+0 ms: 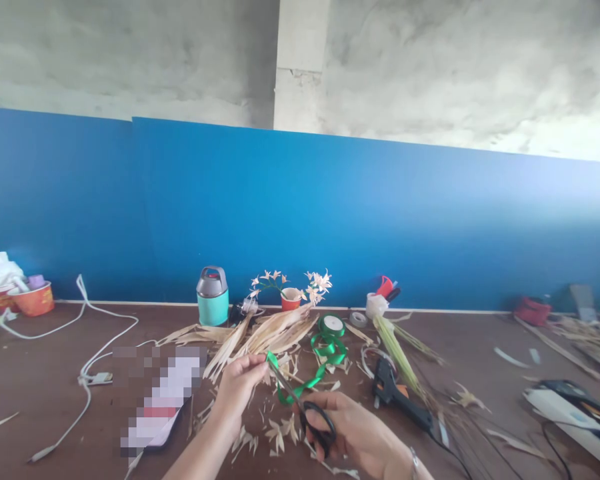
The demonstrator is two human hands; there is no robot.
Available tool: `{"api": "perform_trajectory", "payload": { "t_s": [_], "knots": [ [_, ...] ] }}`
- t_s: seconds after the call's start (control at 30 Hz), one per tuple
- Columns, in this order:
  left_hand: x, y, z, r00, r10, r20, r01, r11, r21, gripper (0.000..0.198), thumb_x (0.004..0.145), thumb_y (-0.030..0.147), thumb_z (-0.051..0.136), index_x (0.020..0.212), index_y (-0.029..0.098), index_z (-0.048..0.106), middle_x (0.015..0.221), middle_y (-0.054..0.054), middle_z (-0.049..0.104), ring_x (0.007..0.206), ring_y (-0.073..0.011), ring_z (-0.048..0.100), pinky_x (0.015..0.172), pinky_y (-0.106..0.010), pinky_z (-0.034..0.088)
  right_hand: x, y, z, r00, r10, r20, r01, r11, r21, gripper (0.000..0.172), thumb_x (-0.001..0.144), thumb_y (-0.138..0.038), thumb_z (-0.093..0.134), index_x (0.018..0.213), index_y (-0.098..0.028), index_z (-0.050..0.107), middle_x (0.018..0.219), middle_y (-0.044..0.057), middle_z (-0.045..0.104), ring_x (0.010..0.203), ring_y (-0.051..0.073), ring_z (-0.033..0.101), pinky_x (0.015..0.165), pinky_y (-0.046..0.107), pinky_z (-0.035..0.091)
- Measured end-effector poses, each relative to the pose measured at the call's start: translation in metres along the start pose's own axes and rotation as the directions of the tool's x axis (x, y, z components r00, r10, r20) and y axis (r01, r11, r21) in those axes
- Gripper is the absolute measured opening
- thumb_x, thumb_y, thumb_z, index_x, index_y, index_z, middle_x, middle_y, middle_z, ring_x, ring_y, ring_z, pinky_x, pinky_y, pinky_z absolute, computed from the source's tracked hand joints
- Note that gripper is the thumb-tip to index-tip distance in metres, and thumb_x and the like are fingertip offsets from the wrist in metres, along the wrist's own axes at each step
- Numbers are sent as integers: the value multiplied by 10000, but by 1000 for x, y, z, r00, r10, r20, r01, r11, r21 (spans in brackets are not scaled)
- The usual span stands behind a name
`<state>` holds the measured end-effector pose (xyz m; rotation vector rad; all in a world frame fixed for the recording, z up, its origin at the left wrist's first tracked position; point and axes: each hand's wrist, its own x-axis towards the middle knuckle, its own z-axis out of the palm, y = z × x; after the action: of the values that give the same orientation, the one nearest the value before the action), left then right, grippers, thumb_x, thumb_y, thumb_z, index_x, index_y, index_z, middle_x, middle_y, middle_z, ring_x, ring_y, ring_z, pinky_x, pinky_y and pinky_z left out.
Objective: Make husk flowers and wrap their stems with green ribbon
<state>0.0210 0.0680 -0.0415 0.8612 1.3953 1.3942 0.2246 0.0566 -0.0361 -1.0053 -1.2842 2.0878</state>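
My left hand [241, 385] pinches the end of a shiny green ribbon [310, 382] between thumb and fingers. The ribbon curls across the table to its spool [332, 325]. In my right hand [353, 427] is a pair of scissors [318, 425] with black handles, fingers through the loops. Its blades point up and left, meeting the ribbon close to my left fingertips; whether they are parted I cannot tell. Dry husks [275, 327] lie behind my hands, and small cut husk flowers [280, 435] are scattered below them.
A black glue gun [400, 399] with a cord lies right of my right hand, near green-yellow stalks [397, 350]. A turquoise container [213, 303] and a red cup [291, 301] with husk flowers stand at the back. A blurred-out phone-like object [167, 400] and white cables [87, 360] lie left.
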Motion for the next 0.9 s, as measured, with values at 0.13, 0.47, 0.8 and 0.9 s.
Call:
{"api": "perform_trajectory", "payload": {
  "t_s": [0.13, 0.47, 0.8, 0.9],
  "knots": [
    [3, -7, 0, 999, -19, 28, 20, 999, -29, 293, 519, 329, 719, 736, 136, 687, 544, 8, 633, 539, -133, 541, 551, -236, 361, 4, 5, 7, 997, -11, -72, 14, 999, 41, 434, 584, -419, 773, 868, -134, 610, 615, -12, 595, 462, 71, 557, 395, 155, 285],
    [4, -11, -1, 989, -139, 51, 146, 974, -173, 242, 536, 240, 737, 751, 145, 678, 559, 33, 608, 539, -95, 492, 541, -209, 325, 15, 23, 1, 994, -47, -98, 44, 999, -29, 424, 633, -420, 724, 933, -147, 600, 669, -11, 617, 471, 62, 571, 399, 144, 259],
    [0, -14, 2, 945, -289, 152, 323, 897, -303, 210, 594, 129, 711, 798, 150, 665, 646, 31, 633, 568, -76, 522, 540, -187, 360, 18, 18, 10, 982, -154, -109, 139, 981, -134, 479, 562, -473, 744, 890, -150, 613, 634, -38, 556, 466, 72, 534, 440, 183, 302],
    [1, -15, 2, 928, -339, 156, 372, 871, -320, 239, 607, 109, 703, 840, 142, 659, 683, 25, 645, 573, -73, 532, 548, -187, 373, 19, 19, 11, 975, -175, -138, 154, 977, -150, 457, 551, -453, 742, 868, -149, 615, 605, -45, 544, 453, 69, 502, 447, 191, 299]
  ]
}}
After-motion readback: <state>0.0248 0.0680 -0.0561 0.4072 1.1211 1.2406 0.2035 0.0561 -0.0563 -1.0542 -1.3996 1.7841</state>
